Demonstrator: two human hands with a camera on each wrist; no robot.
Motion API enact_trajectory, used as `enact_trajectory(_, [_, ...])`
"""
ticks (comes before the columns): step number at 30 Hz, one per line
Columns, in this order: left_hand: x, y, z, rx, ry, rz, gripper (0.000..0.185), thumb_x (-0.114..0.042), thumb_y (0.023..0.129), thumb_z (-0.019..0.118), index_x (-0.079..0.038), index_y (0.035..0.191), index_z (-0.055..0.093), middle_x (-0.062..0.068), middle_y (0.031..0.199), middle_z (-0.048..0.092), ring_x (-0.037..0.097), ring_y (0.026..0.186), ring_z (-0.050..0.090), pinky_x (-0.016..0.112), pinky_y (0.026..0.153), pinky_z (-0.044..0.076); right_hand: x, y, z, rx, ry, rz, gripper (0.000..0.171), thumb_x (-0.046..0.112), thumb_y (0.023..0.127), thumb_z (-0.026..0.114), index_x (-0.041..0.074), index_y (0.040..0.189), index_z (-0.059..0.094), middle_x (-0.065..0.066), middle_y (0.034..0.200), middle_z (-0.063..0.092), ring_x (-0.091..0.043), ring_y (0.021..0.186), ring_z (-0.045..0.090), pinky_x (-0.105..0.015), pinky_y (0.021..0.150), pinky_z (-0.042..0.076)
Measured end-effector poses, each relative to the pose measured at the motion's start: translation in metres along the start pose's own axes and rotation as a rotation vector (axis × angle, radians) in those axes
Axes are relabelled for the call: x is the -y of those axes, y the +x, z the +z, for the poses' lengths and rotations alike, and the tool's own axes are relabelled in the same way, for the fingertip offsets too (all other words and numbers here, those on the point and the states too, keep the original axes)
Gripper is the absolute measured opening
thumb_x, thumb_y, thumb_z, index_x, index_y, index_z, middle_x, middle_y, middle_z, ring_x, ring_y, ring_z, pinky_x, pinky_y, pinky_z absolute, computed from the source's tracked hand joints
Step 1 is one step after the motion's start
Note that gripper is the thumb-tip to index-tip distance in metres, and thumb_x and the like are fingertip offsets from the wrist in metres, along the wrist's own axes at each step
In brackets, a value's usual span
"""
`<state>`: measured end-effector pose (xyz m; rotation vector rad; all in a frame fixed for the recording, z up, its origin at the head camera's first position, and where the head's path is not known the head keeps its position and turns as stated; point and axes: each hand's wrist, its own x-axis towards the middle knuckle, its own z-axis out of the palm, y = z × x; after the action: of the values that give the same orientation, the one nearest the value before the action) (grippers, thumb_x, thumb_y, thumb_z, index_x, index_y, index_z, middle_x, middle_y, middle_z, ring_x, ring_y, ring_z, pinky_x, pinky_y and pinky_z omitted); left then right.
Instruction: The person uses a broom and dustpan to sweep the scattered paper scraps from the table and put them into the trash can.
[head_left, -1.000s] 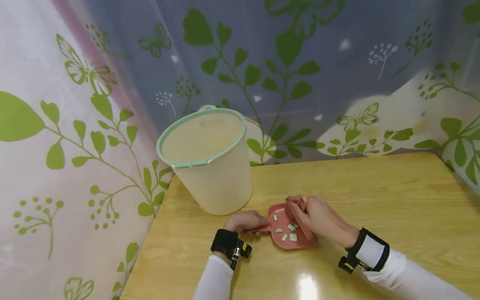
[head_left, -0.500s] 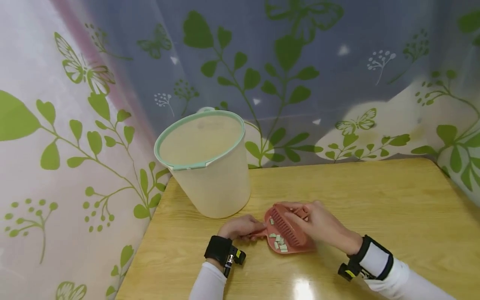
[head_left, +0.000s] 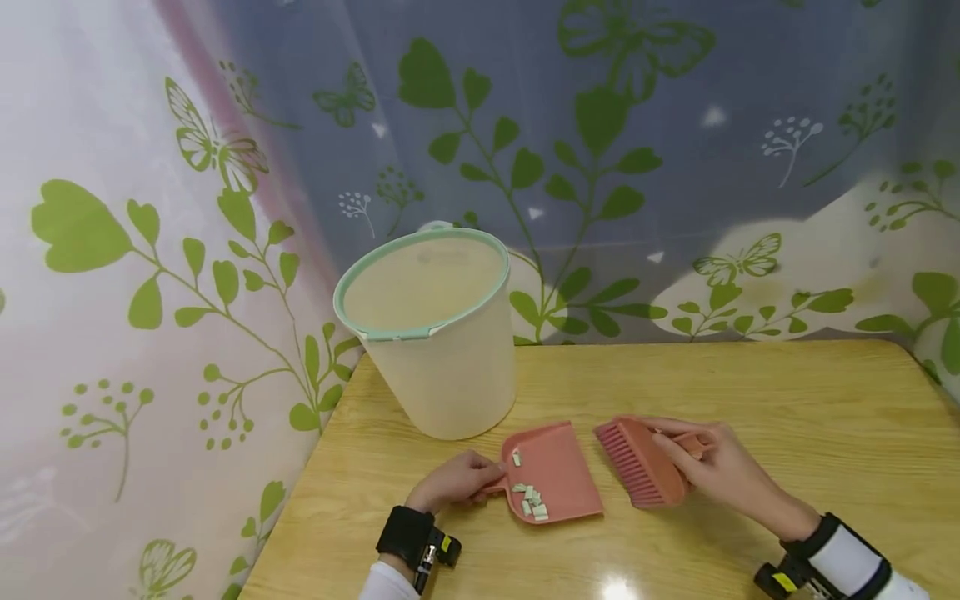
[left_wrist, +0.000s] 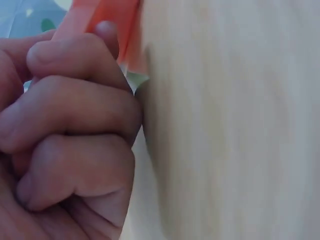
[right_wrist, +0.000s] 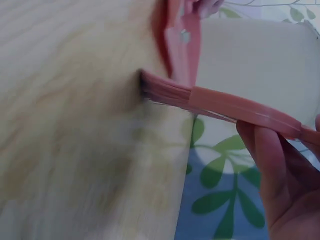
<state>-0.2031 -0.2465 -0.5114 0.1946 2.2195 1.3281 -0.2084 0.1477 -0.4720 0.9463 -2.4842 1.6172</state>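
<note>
Pink plastic dustpan [head_left: 553,472], handle clenched in the left hand [head_left: 455,482] — paper scraps [head_left: 531,500] pooled just beyond that grip. Right hand [head_left: 720,467] clasps the brush [head_left: 637,460] just beside, bristles off the pan.

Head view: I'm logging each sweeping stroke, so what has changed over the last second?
The right hand has carried the pink plastic hand brush off the pink plastic dustpan to its right. The small white scraps now lie bunched near the pan's handle end. The left hand still grips the pan's handle; the cream bucket stayed put.
</note>
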Motion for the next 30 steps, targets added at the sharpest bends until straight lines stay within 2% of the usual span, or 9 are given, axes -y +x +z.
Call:
enact_trajectory(1, [0.003, -0.002, -0.001, -0.010, -0.003, -0.001, 0.040, -0.035, 0.107, 0.053, -0.005, 0.084, 0.066, -0.005, 0.059, 0.045, 0.008, 0.048, 0.037, 0.022, 0.050, 0.033, -0.002, -0.003, -0.002, 0.001, -0.016, 0.016, 0.028, 0.007, 0.104, 0.058, -0.003, 0.129, 0.067, -0.025, 0.111, 0.073, -0.002, 0.048, 0.049, -0.024, 0.044, 0.039])
enact_trajectory(4, [0.005, -0.011, -0.008, -0.050, 0.003, -0.009, 0.040, -0.036, 0.107, 0.053, -0.006, 0.082, 0.064, -0.005, 0.059, 0.045, 0.008, 0.049, 0.038, 0.023, 0.051, 0.033, -0.004, -0.008, -0.006, 0.009, -0.075, 0.038, 0.027, 0.011, 0.104, 0.060, -0.004, 0.125, 0.069, -0.026, 0.114, 0.072, -0.001, 0.056, 0.058, -0.022, 0.048, 0.041])
enact_trajectory(8, [-0.003, -0.024, -0.020, -0.078, 0.010, -0.017, 0.044, -0.038, 0.106, 0.053, -0.005, 0.079, 0.062, -0.005, 0.058, 0.043, 0.008, 0.047, 0.034, 0.023, 0.048, 0.028, -0.004, -0.008, -0.006, 0.019, -0.069, 0.040, 0.030, 0.012, 0.104, 0.060, -0.004, 0.127, 0.068, -0.027, 0.118, 0.070, -0.003, 0.064, 0.065, -0.024, 0.051, 0.044])
enact_trajectory(14, [-0.026, -0.040, -0.039, -0.065, -0.004, 0.030, 0.047, -0.037, 0.108, 0.050, 0.001, 0.087, 0.068, -0.005, 0.056, 0.040, 0.007, 0.042, 0.026, 0.024, 0.043, 0.023, -0.003, -0.005, -0.006, 0.013, -0.059, 0.050, 0.030, 0.010, 0.103, 0.061, -0.005, 0.128, 0.067, -0.028, 0.119, 0.070, 0.001, 0.063, 0.063, -0.022, 0.050, 0.046])
enact_trajectory(16, [-0.035, -0.044, -0.045, -0.053, -0.001, 0.049, 0.046, -0.035, 0.109, 0.050, 0.001, 0.088, 0.070, -0.005, 0.056, 0.038, 0.007, 0.042, 0.025, 0.024, 0.043, 0.022, -0.003, -0.005, -0.008, 0.020, -0.043, 0.060, 0.030, 0.010, 0.103, 0.060, -0.006, 0.128, 0.067, -0.029, 0.121, 0.068, -0.001, 0.068, 0.067, -0.023, 0.052, 0.047])
enact_trajectory(19, [-0.050, -0.051, -0.052, -0.036, 0.006, 0.062, 0.044, -0.034, 0.109, 0.050, -0.003, 0.086, 0.071, -0.006, 0.055, 0.036, 0.007, 0.042, 0.025, 0.024, 0.042, 0.022, -0.003, -0.005, -0.010, 0.036, -0.006, 0.096, 0.031, 0.010, 0.104, 0.060, -0.008, 0.129, 0.065, -0.032, 0.124, 0.066, -0.008, 0.057, 0.064, -0.024, 0.046, 0.042])
enact_trajectory(22, [-0.066, -0.058, -0.058, -0.005, 0.010, 0.070, 0.042, -0.032, 0.109, 0.050, -0.006, 0.084, 0.071, -0.006, 0.056, 0.035, 0.007, 0.042, 0.025, 0.024, 0.042, 0.022, -0.004, -0.007, -0.013, 0.036, 0.024, 0.122, 0.031, 0.010, 0.104, 0.060, -0.009, 0.128, 0.065, -0.034, 0.125, 0.064, -0.012, 0.062, 0.069, -0.025, 0.046, 0.043])
enact_trajectory(27, [-0.091, -0.074, -0.068, 0.053, 0.029, 0.087, 0.038, -0.031, 0.106, 0.056, -0.008, 0.078, 0.067, -0.005, 0.053, 0.032, 0.008, 0.041, 0.023, 0.024, 0.042, 0.021, -0.005, -0.011, -0.014, 0.037, 0.040, 0.141, 0.032, 0.010, 0.103, 0.061, -0.009, 0.129, 0.064, -0.034, 0.125, 0.064, -0.012, 0.058, 0.067, -0.026, 0.044, 0.043])
enact_trajectory(30, [-0.105, -0.085, -0.071, 0.080, 0.014, 0.092, 0.034, -0.032, 0.104, 0.061, -0.008, 0.081, 0.068, -0.004, 0.053, 0.031, 0.009, 0.042, 0.021, 0.026, 0.043, 0.020, -0.004, -0.014, -0.013, 0.048, 0.054, 0.156, 0.034, 0.012, 0.104, 0.060, -0.009, 0.130, 0.063, -0.034, 0.127, 0.063, -0.014, 0.051, 0.062, -0.027, 0.043, 0.042])
